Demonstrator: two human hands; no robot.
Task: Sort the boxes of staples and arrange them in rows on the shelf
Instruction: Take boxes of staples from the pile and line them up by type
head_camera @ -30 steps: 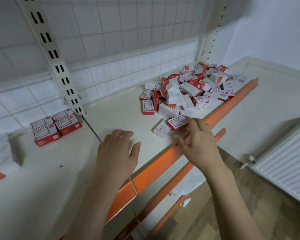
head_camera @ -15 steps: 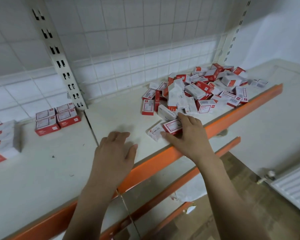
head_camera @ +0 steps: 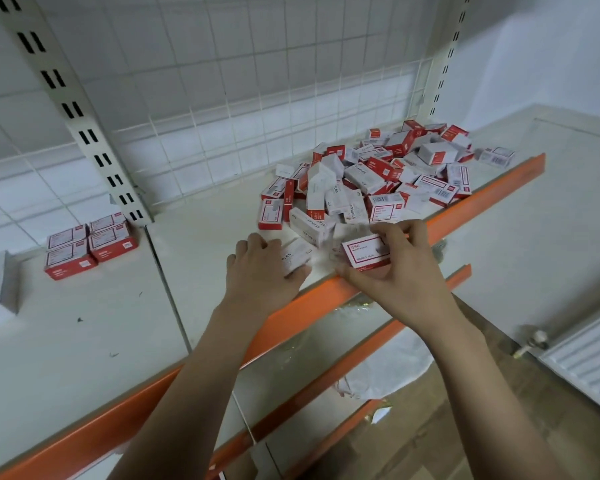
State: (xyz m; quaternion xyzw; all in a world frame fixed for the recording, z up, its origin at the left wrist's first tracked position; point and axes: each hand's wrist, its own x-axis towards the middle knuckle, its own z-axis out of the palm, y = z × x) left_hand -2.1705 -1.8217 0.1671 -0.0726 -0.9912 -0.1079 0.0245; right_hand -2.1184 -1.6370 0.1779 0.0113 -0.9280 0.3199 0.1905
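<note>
White shelf (head_camera: pixel 194 258), red box (head_camera: pixel 366 252) in right hand (head_camera: pixel 402 275) grip

Two bare forearms reaching up and forward from the bottom edge, angled toward each other. Left hand (head_camera: pixel 262 271) palm down, knuckles up, fingers (head_camera: pixel 253 242) curled over a white box, thumb along its near side. Right hand (head_camera: pixel 400 271) just beside it, wrist bent, fingers (head_camera: pixel 392 230) arched over a red-edged box, thumb underneath at the near edge, pinching it.
</note>
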